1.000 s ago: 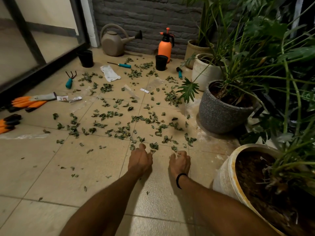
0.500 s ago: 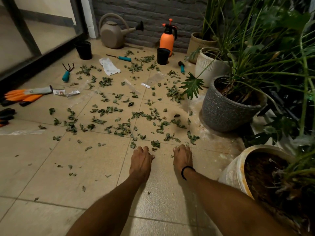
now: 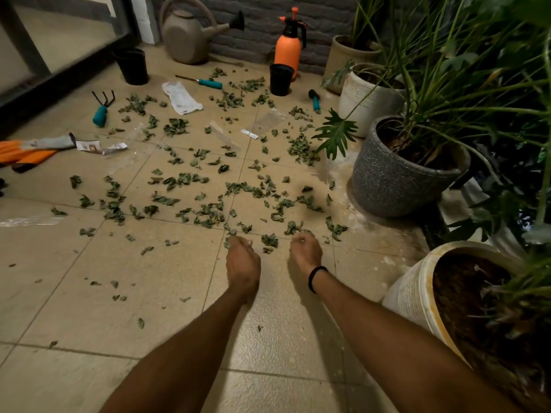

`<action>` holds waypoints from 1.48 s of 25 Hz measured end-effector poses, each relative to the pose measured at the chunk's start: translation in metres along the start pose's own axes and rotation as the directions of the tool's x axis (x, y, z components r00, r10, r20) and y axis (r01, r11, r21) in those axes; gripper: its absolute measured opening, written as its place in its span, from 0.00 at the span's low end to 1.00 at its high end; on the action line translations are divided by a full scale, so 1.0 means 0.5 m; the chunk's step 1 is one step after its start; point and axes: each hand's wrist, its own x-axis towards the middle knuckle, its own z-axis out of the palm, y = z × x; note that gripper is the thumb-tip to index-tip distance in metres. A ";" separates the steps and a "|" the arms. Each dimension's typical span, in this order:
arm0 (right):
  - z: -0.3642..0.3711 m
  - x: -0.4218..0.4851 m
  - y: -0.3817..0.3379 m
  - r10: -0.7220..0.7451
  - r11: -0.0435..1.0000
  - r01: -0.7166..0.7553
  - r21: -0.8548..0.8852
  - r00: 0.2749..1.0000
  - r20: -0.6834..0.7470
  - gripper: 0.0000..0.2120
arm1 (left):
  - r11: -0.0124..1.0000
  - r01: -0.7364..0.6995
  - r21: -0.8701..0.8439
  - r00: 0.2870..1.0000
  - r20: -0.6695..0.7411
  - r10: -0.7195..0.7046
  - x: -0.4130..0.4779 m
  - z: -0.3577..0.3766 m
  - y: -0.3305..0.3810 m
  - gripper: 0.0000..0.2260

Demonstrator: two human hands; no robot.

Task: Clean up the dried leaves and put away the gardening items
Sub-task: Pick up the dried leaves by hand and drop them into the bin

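Note:
Dried green leaves (image 3: 208, 210) lie scattered over the tan floor tiles. My left hand (image 3: 243, 263) reaches forward, palm down, and its fingertips touch leaves at the near edge of the scatter. My right hand (image 3: 305, 251), with a black band on its wrist, is beside it with fingers bent down over leaves; no grip shows. Further back are a teal hand rake (image 3: 100, 114), a teal-handled tool (image 3: 208, 82), a teal trowel (image 3: 315, 101), orange gloves (image 3: 26, 150), two black pots (image 3: 132, 67) (image 3: 281, 79), an orange sprayer (image 3: 287, 50) and a watering can (image 3: 186, 37).
A grey pot (image 3: 396, 186), a ribbed white pot (image 3: 366, 99) and a big cream pot (image 3: 411, 290) with plants line the right side. A white packet (image 3: 181, 98), torn wrappers (image 3: 101, 146) and clear plastic (image 3: 29, 220) lie on the floor. A dark door frame (image 3: 59, 76) runs along the left.
Both hands have slid forward across the tile from the bare patch to the near edge of the leaves. The view has shifted closer and slightly down.

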 end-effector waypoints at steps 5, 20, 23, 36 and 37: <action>0.041 -0.017 0.019 -0.315 0.824 0.417 -0.383 0.899 0.303 0.11 | 0.990 -0.049 0.132 0.998 0.034 0.044 -0.007 0.005 0.011 0.10; -0.033 0.023 0.009 0.280 0.946 -0.194 0.261 0.893 -0.352 0.12 | 0.641 -0.412 0.647 0.909 0.242 0.340 0.025 0.046 -0.021 0.16; -0.061 0.055 0.017 0.212 0.976 -0.167 0.140 0.877 -0.432 0.12 | 0.645 -0.441 0.624 0.896 0.268 0.354 0.025 0.044 -0.028 0.13; -0.057 0.114 0.040 -0.048 0.982 -0.040 -0.185 0.892 -0.450 0.14 | 0.929 -0.300 0.217 0.942 0.220 0.253 0.089 0.096 0.056 0.13; -0.062 0.116 0.034 -0.040 0.986 -0.043 -0.161 0.878 -0.478 0.14 | 0.898 -0.333 0.288 0.936 0.212 0.279 0.094 0.109 0.058 0.12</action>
